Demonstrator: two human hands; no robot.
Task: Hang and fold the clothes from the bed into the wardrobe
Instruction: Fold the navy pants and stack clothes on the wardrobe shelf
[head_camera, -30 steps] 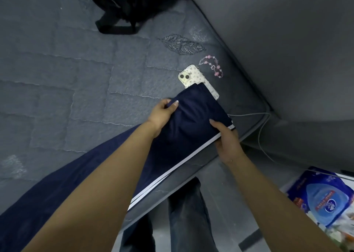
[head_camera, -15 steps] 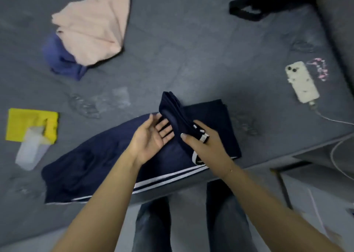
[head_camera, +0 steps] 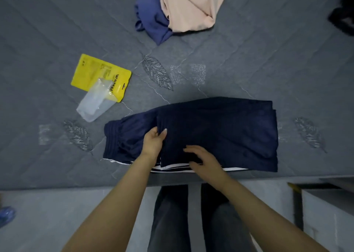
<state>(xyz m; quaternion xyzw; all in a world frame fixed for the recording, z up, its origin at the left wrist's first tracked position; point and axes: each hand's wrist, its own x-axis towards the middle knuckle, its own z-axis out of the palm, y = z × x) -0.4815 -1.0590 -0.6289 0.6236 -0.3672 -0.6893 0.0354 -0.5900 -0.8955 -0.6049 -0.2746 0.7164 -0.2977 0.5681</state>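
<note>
The yellow packet (head_camera: pixel 95 75) lying on the bed (head_camera: pixel 249 70) carries dark printed lettering along one edge; it seems to begin "WA", the rest hidden under a clear plastic piece (head_camera: pixel 95 102). Its smaller print is too blurred to read.

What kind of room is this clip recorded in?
Most likely a bedroom: a grey quilted mattress fills the view, with navy track pants being folded on it and a pile of peach and blue clothes further back.
</note>
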